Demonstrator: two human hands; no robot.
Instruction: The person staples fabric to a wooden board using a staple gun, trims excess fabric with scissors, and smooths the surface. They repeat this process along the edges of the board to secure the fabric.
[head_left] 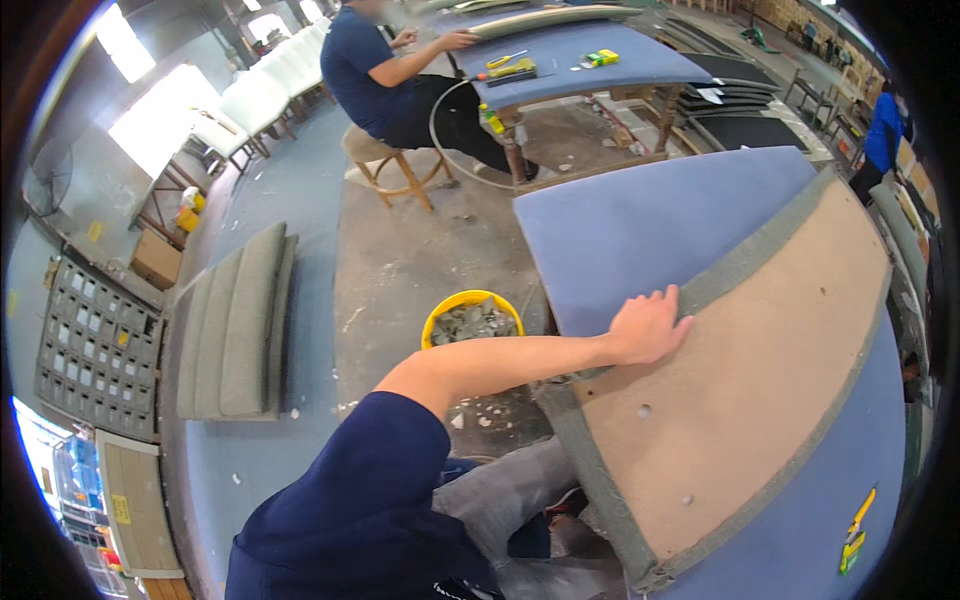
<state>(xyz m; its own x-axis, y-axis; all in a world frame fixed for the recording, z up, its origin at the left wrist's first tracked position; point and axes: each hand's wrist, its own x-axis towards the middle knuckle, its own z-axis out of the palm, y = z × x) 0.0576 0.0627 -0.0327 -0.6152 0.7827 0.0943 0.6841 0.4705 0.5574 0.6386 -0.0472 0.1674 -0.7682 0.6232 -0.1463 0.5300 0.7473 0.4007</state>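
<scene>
A large curved upholstered panel [745, 365] lies board side up in front of me, with grey fabric folded over its rim and a few holes in its tan board. My left hand [650, 325] bears on its far left edge, the fingers bent over the grey fabric border and the thumb on the board side. My right hand is out of sight. Under the panel is a table with a blue padded top [620, 240]. At its right side lie a slim yellow tool [865, 505] and a small yellow-green packet [851, 552].
A yellow bucket [428, 328] of grey scraps stands on the floor left of the table. Grey padded panels [235, 325] stand further left. Ahead, a person [365, 75] sits on a stool [385, 160] at another blue-topped table [590, 70]. Dark panels [735, 95] are stacked beyond.
</scene>
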